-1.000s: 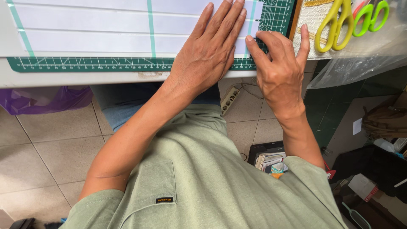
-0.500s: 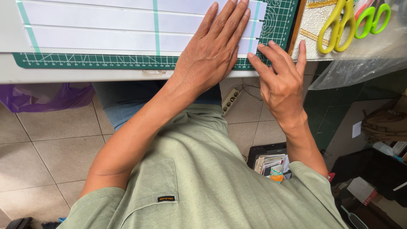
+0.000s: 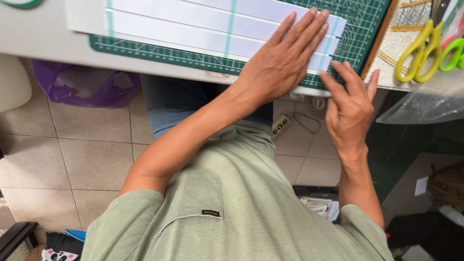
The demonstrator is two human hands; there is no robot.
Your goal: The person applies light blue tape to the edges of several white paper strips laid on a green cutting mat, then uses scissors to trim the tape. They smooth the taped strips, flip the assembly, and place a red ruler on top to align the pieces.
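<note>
**Caller:** Right, where's the paper?

**Me:** Lying flat on the green cutting mat (image 3: 183, 52), which sits on the worktop (image 3: 38, 29). It's a white paper sheet (image 3: 193, 24) scored into long strips, with pale teal bands crossing it. My left hand (image 3: 282, 60) is pressed palm-down on its right end, fingers (image 3: 309, 29) straight, close together, gripping nothing.

**Caller:** And the other hand?

**Me:** My right hand (image 3: 349, 113) hovers at the mat's near right corner, fingers slightly spread and loosely curled, tips at the mat's edge just below the lowest strip. Whether they actually touch the paper, I cannot tell. It holds nothing.

**Caller:** How will that sheet handle?

**Me:** Light and thin, I'd judge, floppy over that length, and likely to slide on the smooth mat unless weighted from above. It creases easily, so pinching mid-span looks risky. The free right end of a strip, beside my thumb, seems the best place to take hold, lifting gently at the edge.

**Caller:** Anything nearby?

**Me:** Yellow scissors (image 3: 418, 53) and green scissors (image 3: 452, 53) lie well off to the right.
</note>
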